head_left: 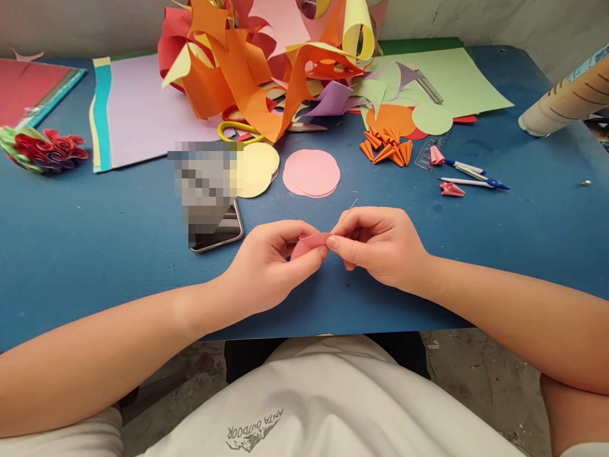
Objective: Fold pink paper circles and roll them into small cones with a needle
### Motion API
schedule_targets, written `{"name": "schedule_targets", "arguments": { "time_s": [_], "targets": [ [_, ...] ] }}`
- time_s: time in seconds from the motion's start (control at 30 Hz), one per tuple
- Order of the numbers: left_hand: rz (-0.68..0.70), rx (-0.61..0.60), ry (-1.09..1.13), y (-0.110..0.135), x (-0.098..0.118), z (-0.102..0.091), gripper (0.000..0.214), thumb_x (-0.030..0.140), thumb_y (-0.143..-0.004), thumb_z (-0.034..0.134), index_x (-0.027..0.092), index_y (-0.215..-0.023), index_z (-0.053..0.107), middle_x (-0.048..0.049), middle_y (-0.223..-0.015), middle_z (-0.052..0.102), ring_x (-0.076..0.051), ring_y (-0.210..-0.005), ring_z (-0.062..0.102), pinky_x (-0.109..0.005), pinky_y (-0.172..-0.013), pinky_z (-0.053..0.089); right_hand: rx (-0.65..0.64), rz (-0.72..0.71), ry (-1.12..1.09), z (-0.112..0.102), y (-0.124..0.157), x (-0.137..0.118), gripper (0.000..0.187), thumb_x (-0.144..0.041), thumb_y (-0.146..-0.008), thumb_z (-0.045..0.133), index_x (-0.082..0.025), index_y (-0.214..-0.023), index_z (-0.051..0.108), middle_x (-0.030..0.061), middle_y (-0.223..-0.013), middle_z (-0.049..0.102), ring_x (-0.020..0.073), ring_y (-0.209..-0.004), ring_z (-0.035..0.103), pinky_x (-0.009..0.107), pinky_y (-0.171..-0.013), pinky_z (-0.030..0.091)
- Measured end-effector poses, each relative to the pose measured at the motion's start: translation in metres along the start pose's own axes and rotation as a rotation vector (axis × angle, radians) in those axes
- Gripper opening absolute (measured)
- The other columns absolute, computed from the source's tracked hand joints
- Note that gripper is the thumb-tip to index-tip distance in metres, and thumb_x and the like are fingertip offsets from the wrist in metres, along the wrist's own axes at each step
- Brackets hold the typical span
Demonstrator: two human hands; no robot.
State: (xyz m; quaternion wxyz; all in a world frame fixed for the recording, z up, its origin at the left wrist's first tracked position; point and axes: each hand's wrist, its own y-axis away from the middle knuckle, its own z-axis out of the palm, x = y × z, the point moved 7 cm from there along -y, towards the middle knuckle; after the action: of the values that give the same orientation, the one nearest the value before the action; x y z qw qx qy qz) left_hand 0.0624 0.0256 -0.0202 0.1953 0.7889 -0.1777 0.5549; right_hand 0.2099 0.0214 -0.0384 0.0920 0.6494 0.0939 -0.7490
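Observation:
My left hand (273, 263) and my right hand (378, 244) meet over the blue table (95, 241), near its front edge. Both pinch a small pink paper circle (309, 242) that is folded or curled between the fingertips. A thin needle-like stick (348, 211) rises from my right hand's fingers. Just beyond the hands lie a stack of pink paper circles (311, 172) and pale yellow circles (257, 168).
A phone (223, 231) lies left of my hands. Orange paper cones (387, 151), two pink cones (451, 188), pens (476, 182) and a clear ruler (431, 152) sit at the right. A heap of cut paper (266, 63), yellow scissors (238, 132), paper roses (47, 151) and a roll (566, 101) lie farther back.

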Motion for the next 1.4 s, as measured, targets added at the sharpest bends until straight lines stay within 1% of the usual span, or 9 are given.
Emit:
{"name": "schedule_targets", "arguments": {
  "time_s": [0.23, 0.53, 0.63, 0.7, 0.83, 0.97, 1.13, 1.27, 1.4],
  "targets": [
    [-0.038, -0.038, 0.059, -0.001, -0.003, 0.002, 0.014, 0.022, -0.087, 0.069, 0.014, -0.076, 0.073, 0.0047, -0.06, 0.048, -0.007, -0.058, 0.037, -0.019, -0.051, 0.032, -0.062, -0.067, 0.014, 0.003, 0.0, -0.006, 0.013, -0.009, -0.076, 0.086, -0.016, -0.074, 0.075, -0.0031, -0.066, 0.07, 0.0058, -0.052, 0.059, 0.014, -0.046, 0.05],
    [-0.098, -0.062, 0.138, 0.0, -0.008, 0.003, 0.011, 0.024, -0.085, 0.073, 0.015, -0.079, 0.074, 0.0034, -0.063, 0.052, -0.008, -0.059, 0.04, -0.02, -0.051, 0.033, -0.062, -0.071, 0.051, 0.003, 0.001, -0.005, 0.012, -0.008, -0.08, 0.081, -0.016, -0.078, 0.074, -0.0029, -0.07, 0.073, 0.0052, -0.054, 0.06, 0.015, -0.049, 0.049],
    [-0.138, -0.057, 0.179, -0.001, -0.012, 0.003, 0.007, 0.021, -0.08, 0.078, 0.015, -0.079, 0.074, 0.0031, -0.065, 0.054, -0.008, -0.06, 0.041, -0.02, -0.052, 0.033, -0.074, -0.104, 0.132, 0.004, 0.002, -0.006, 0.005, -0.013, -0.087, 0.075, -0.016, -0.083, 0.075, -0.0008, -0.074, 0.073, 0.0061, -0.057, 0.06, 0.017, -0.052, 0.05],
    [-0.153, -0.05, 0.186, -0.001, -0.014, 0.003, 0.008, 0.02, -0.079, 0.079, 0.015, -0.077, 0.073, 0.0035, -0.064, 0.053, -0.008, -0.06, 0.041, -0.02, -0.052, 0.033, -0.072, -0.154, 0.228, 0.003, 0.002, -0.009, 0.006, -0.016, -0.089, 0.073, -0.015, -0.084, 0.076, 0.0, -0.073, 0.071, 0.0071, -0.06, 0.059, 0.019, -0.053, 0.049],
    [-0.105, -0.015, 0.159, -0.003, -0.012, 0.002, 0.01, 0.019, -0.079, 0.077, 0.014, -0.075, 0.07, 0.0035, -0.066, 0.055, -0.008, -0.061, 0.042, -0.02, -0.054, 0.036, -0.056, -0.219, 0.341, 0.002, 0.004, -0.014, 0.007, -0.015, -0.089, 0.072, -0.014, -0.084, 0.077, -0.0005, -0.069, 0.068, 0.0077, -0.061, 0.058, 0.02, -0.055, 0.047],
    [-0.029, 0.028, 0.103, -0.002, -0.007, 0.002, 0.014, 0.021, -0.083, 0.073, 0.015, -0.073, 0.067, 0.003, -0.068, 0.056, -0.008, -0.063, 0.045, -0.02, -0.057, 0.04, -0.036, -0.184, 0.287, 0.0, 0.004, -0.014, 0.009, -0.016, -0.088, 0.072, -0.014, -0.081, 0.076, -0.0013, -0.065, 0.065, 0.007, -0.056, 0.054, 0.02, -0.05, 0.044],
    [-0.003, -0.022, 0.125, 0.001, -0.001, 0.006, 0.021, 0.022, -0.084, 0.072, 0.016, -0.067, 0.063, 0.0042, -0.061, 0.052, -0.009, -0.059, 0.043, -0.022, -0.054, 0.039, -0.044, -0.189, 0.257, 0.002, 0.004, -0.013, 0.013, -0.018, -0.084, 0.076, -0.016, -0.072, 0.07, -0.0021, -0.06, 0.061, 0.0083, -0.055, 0.05, 0.021, -0.049, 0.041],
    [-0.026, -0.072, 0.162, 0.001, 0.001, 0.007, 0.024, 0.023, -0.083, 0.074, 0.018, -0.062, 0.062, 0.0016, -0.059, 0.06, -0.011, -0.059, 0.05, -0.025, -0.056, 0.043, -0.096, -0.186, 0.234, 0.005, 0.004, -0.012, 0.016, -0.017, -0.083, 0.074, -0.017, -0.07, 0.065, -0.0026, -0.06, 0.06, 0.0076, -0.053, 0.047, 0.021, -0.047, 0.039],
    [-0.047, -0.129, 0.191, 0.002, 0.002, 0.009, 0.027, 0.028, -0.084, 0.077, 0.018, -0.062, 0.065, -0.001, -0.06, 0.063, -0.012, -0.057, 0.053, -0.026, -0.054, 0.044, -0.195, -0.124, 0.163, 0.009, 0.004, -0.009, 0.019, -0.016, -0.083, 0.073, -0.018, -0.069, 0.061, -0.0034, -0.059, 0.058, 0.0066, -0.05, 0.045, 0.02, -0.044, 0.037]
  ]
}}
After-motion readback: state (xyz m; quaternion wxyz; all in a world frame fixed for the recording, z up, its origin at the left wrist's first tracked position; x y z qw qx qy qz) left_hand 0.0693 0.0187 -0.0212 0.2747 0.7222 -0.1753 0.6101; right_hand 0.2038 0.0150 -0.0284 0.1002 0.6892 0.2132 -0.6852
